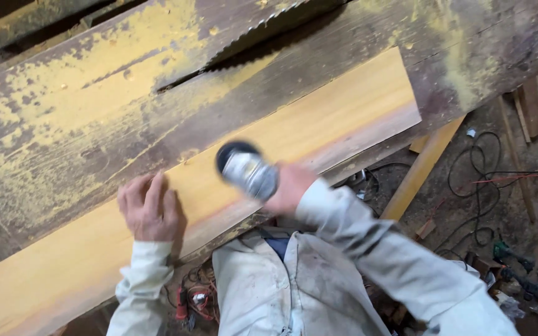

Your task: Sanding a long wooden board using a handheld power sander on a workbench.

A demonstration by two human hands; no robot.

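While the right hand is wrapped tight around a small grey power tool, blurred so I can't tell exactly what kind it is, the left hand lies flat and spread on the long yellow board, palm down, holding nothing. The tool hangs right over the near edge of the board, just right of the left hand. I'd say this is the smoothing or trimming stage, with the flat hand pinning the board. Bringing the tool along that edge calls for steady pressure from the left hand and keeping those fingers well out of the path. The board itself lies slantwise across an old, paint-flecked saw table. Just beyond the board, a toothed saw blade pokes up through the table's slot. Off past the board's right end, cables sprawl over the dirt floor beside wood offcuts.
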